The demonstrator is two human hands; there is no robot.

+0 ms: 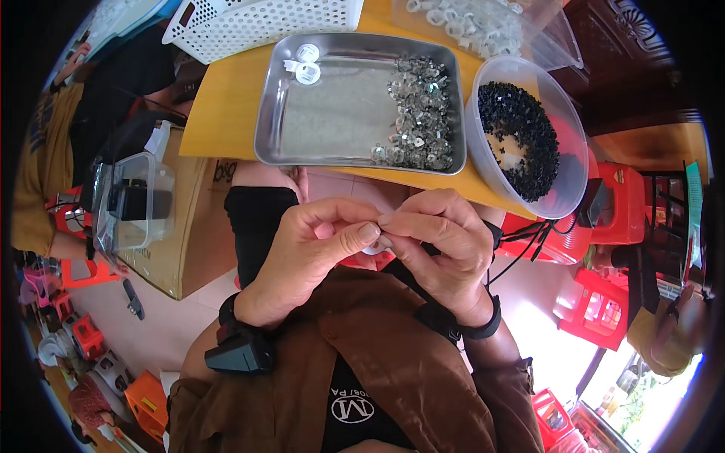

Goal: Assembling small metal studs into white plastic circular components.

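My left hand (pixel 311 245) and right hand (pixel 447 245) meet fingertip to fingertip, pinching a small white piece (pixel 373 248) mostly hidden between them, just short of a steel tray (pixel 340 121) holding white discs (pixel 307 73) and metal clips (pixel 424 113), beside a translucent tub (pixel 570 192) of small black parts (pixel 542 140).

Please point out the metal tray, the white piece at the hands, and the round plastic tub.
Metal tray (pixel 332 121): head view, on its bare floor.
White piece (pixel 373 248): head view, on the small part showing.
Round plastic tub (pixel 572 143): head view, on its right-hand wall.
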